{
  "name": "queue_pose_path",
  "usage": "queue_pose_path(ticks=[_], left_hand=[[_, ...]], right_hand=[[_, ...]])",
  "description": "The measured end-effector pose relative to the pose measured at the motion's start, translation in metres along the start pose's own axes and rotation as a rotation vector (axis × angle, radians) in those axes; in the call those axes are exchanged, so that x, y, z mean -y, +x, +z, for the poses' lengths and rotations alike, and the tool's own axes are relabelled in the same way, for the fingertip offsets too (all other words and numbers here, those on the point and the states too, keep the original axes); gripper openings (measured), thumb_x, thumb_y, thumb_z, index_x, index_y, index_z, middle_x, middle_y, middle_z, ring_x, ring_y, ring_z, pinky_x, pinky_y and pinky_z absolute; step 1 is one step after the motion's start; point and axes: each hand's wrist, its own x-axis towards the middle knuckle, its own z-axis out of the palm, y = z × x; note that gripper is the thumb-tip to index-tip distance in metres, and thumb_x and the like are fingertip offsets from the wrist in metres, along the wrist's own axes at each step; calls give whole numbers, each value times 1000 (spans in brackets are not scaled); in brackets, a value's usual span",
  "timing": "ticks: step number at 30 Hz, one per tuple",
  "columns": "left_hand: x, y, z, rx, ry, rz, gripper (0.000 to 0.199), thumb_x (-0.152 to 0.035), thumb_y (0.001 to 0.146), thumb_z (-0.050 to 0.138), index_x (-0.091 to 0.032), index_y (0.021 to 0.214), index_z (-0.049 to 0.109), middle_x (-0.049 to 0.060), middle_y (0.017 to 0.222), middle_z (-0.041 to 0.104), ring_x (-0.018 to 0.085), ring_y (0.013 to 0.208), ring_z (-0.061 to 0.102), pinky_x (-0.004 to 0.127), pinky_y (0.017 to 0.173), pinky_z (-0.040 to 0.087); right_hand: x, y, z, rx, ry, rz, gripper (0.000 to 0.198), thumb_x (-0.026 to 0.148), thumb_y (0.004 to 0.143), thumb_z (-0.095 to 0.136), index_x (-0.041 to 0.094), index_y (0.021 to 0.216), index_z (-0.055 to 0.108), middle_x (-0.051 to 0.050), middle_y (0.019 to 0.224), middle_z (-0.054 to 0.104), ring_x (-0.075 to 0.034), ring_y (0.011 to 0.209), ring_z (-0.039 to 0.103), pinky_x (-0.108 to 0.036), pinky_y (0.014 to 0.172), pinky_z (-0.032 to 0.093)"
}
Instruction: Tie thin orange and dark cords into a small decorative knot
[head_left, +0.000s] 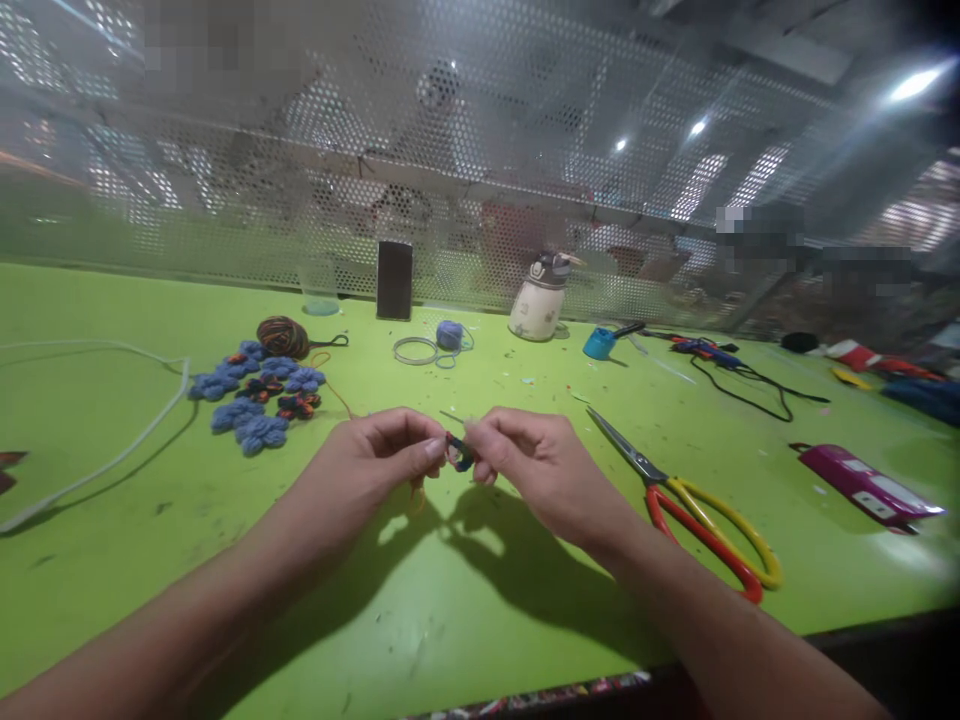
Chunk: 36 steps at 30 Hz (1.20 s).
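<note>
While we look down from the head camera, both of our hands meet above the middle of the green table [480, 620]. Our left hand [379, 455] and our right hand [525, 455] pinch a small crochet piece [458, 450] between thumb and fingertips, fingers drawn in narrow around it; the piece is dark with blue and orange yarn (too small to tell its shape). A thin hook or needle [452, 417] seems to stick out from the right hand's grip, though we cannot tell for sure. The piece hangs just above the tabletop, between the two hands.

Left of us lies a heap of blue crocheted flowers [259, 395], with a multicoloured yarn ball [283, 336] touching its far edge. A white cord [112, 455] curves across the left side. Just beside the right hand lie scissors with red and yellow handles [694, 510], and further right a magenta case [862, 485]. Near the perforated screen [480, 150] stand a dark phone [394, 280], a small blue yarn ball [449, 334], a cream bottle [540, 300] and a blue tape dispenser [600, 343].
</note>
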Motion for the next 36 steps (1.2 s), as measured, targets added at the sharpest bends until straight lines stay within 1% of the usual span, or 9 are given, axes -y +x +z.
queue_pose_path(ticks=[5,13,17,21,23,25,29,34,36], left_hand=[[2,2,-3,-2,2,49,22,-41,76,71,-19,77,69,-1,69,59,13,65,48,25,60,38],[3,6,-4,48,-169,75,34,-47,83,62,-17,96,70,2,74,62,14,70,52,28,65,38],[9,8,-2,74,-74,89,29,-39,74,75,-18,94,71,-1,71,58,11,63,45,25,58,34],[11,12,-5,8,-125,85,22,-36,72,76,-15,77,72,1,69,59,11,63,45,25,58,34],[9,15,-8,-28,-196,91,21,-32,67,80,-13,71,72,2,68,60,11,64,48,25,60,36],[5,18,-12,-62,-253,91,23,-31,62,83,-13,70,72,2,67,60,11,63,49,25,62,38],[5,27,-21,-107,-262,123,26,-35,61,83,-14,71,73,1,66,59,10,62,49,24,60,39],[13,34,-25,-125,-224,130,27,-36,62,82,-13,70,72,1,62,57,10,58,46,23,53,36],[15,33,-24,-99,-207,112,27,-35,63,81,-11,71,71,2,62,57,10,56,46,24,51,34]], right_hand=[[-2,1,-1,55,117,63,15,26,82,64,13,76,65,0,64,59,-10,59,52,-25,58,42],[-10,5,6,-73,303,97,20,32,79,69,13,72,65,0,60,59,-9,53,49,-24,53,40],[-14,3,15,-84,304,102,23,33,79,68,14,67,63,1,57,56,-8,50,47,-24,51,38],[-18,3,18,-20,300,74,26,38,79,68,14,68,63,0,60,58,-9,52,49,-24,52,41],[-20,7,14,-21,212,39,27,40,80,66,14,72,66,-1,62,61,-10,54,52,-25,55,44],[-26,14,4,-131,4,19,28,41,81,63,14,74,66,-1,62,62,-10,54,54,-25,55,46],[-45,35,-19,-248,-186,78,23,32,85,56,12,77,64,-3,67,64,-11,57,57,-25,56,48],[-65,53,-31,-125,-522,199,21,25,92,53,9,92,66,-9,90,67,-18,81,64,-32,73,54],[-67,56,-29,-18,-654,231,27,31,93,56,14,114,60,-9,114,62,-20,96,63,-39,82,54]])
